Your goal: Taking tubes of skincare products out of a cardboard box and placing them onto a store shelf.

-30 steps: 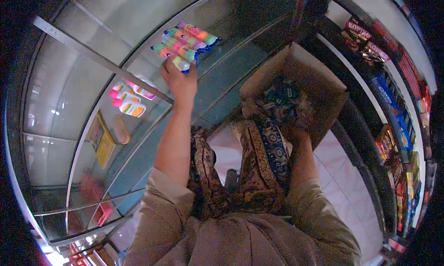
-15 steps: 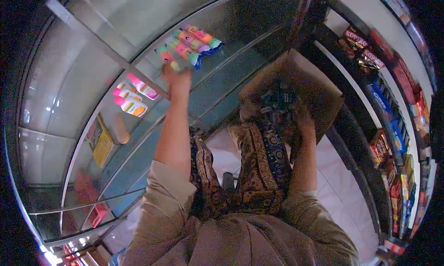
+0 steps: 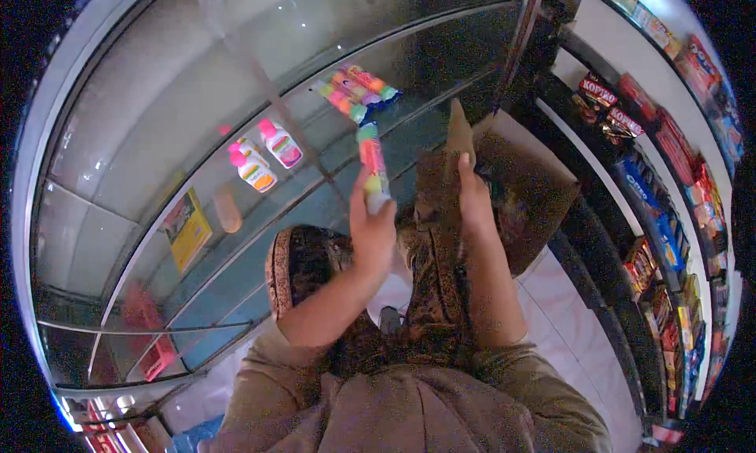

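My left hand (image 3: 373, 231) grips a slim bright bottle (image 3: 372, 163) with pink, green and orange bands, held upright in front of the glass shelving. Above it, a row of several similar colourful bottles (image 3: 358, 90) lies on a glass shelf (image 3: 260, 98). My right hand (image 3: 471, 197) rests on the flap of an open brown cardboard box (image 3: 524, 189) beside my knees. Its fingers lie flat on the cardboard, and I cannot see into the box past my hand.
Two white bottles with pink caps (image 3: 264, 155) stand on a lower glass shelf, next to a yellow packet (image 3: 187, 228) and a red one (image 3: 150, 335). Racks of packaged snacks (image 3: 669, 177) line the right side. White floor tiles (image 3: 567, 335) show below.
My left hand has come down and back from the row of bottles on the shelf, now holding a single bottle near the box. My right hand has shifted onto the box flap.
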Tool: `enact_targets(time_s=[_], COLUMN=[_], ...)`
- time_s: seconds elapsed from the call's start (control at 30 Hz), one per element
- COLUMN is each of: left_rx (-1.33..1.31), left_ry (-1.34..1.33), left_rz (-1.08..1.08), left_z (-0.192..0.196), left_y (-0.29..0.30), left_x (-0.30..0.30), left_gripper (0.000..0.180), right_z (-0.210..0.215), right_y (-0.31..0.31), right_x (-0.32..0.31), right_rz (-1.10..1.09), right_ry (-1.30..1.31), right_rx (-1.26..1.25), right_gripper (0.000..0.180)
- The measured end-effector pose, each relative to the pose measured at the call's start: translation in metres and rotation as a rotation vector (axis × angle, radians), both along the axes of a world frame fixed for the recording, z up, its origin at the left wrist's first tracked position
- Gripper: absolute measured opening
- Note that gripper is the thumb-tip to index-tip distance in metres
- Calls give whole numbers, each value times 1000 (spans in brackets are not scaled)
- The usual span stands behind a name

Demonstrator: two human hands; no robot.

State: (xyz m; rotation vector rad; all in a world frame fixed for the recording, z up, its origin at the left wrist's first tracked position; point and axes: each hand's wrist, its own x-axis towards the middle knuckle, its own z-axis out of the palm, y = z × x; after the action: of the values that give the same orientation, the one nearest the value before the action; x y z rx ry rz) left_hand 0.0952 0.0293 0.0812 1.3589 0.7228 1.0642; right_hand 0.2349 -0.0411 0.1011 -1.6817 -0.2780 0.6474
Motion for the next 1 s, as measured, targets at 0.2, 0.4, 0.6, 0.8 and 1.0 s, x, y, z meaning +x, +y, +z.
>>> enact_targets(time_s=[0.2,0.4,0.6,0.8,1.0], left_rx=[548,633,94,-17,152], left_ry=[172,445,339,685,850], left_rz=[-111,-474,-290,-532,-411], left_z=[28,29,2,-19,-16], left_y=[-20,2,0,37,33], left_x=[-23,-39,-43,-56,-60], left_gripper=[62,65,71,64,49], right_z=[-6,-38,-57,-57,-76], right_y=[15,24,32,35,41], right_x=[-35,-49,-57,-64,-60], right_rz=[125,220,161,220,193], right_ry=[653,764,529,398,750], right_rx=[589,822,582,408,689], right_gripper=[67,58,55,57,53])
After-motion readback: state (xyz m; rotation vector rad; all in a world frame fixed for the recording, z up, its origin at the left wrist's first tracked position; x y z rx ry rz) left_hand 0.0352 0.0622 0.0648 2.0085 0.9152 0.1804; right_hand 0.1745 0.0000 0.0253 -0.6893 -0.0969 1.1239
